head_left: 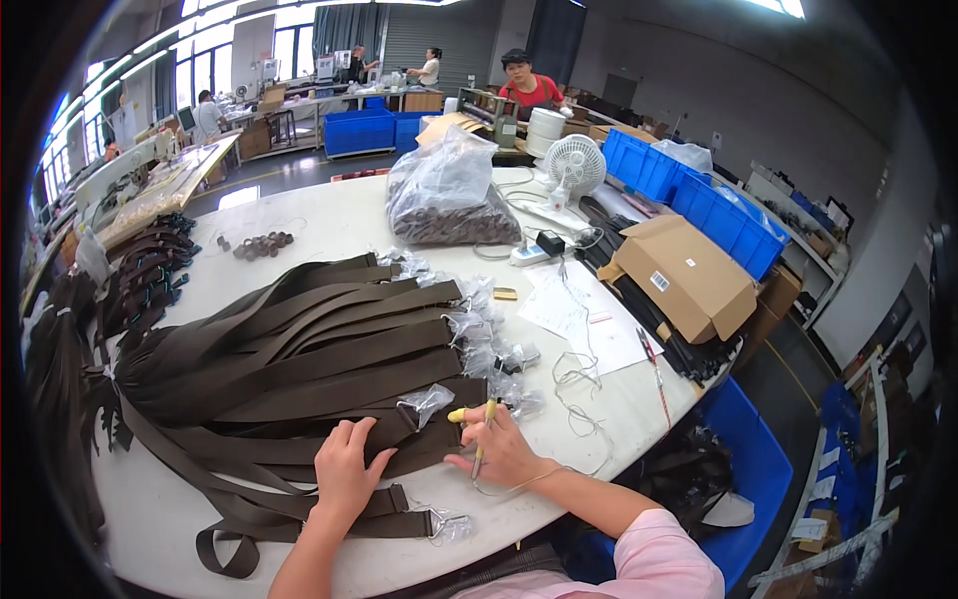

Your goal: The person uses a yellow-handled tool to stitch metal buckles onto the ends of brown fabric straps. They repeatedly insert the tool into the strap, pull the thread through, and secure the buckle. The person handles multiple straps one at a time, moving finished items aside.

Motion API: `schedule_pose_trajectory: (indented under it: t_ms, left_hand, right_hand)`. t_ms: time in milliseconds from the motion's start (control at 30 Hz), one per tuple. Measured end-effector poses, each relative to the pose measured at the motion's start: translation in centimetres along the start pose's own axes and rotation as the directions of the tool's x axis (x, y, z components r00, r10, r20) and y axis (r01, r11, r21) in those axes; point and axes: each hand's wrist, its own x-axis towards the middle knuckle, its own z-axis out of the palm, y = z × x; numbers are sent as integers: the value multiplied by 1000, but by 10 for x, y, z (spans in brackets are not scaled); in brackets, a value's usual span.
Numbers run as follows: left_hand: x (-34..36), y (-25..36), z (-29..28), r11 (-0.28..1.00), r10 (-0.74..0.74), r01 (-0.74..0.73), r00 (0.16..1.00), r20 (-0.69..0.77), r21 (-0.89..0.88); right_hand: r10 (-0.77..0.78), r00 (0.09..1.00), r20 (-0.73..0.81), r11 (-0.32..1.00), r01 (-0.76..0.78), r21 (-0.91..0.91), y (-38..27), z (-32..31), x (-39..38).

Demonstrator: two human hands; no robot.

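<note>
A large bundle of dark brown webbing straps fans across the white table, tied together at its left end. Many right-hand ends carry metal buckles wrapped in clear plastic. My left hand rests on the near straps, thumb and fingers apart. Pinched upright in my right hand is a slim pen-shaped tool with a yellow top, beside a strap end. One finger of that hand wears a yellow cover. A thin cord runs by the wrist. The tool's tip is too small to make out.
Behind the straps stands a clear bag of small brown pieces, with a loose pile of similar pieces leftward. A white fan, paper sheets and a cardboard box sit right. Blue bins line that side. A person in red faces the table.
</note>
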Motion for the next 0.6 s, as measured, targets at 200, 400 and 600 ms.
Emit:
schedule_pose_trajectory:
  t_ms: [200,400,600]
  left_hand:
    - [-1,12,-3,999,22,-20,996,83,-26]
    - [-4,13,-4,999,24,-20,994,110,-39]
    - [-6,12,-1,999,31,-27,993,110,-39]
  right_hand:
    - [0,1000,-13,1000,-1,-30,5,3,-6]
    - [22,1000,-15,999,-22,-26,2,5,-6]
    - [38,999,-14,999,-38,-21,3,5,-7]
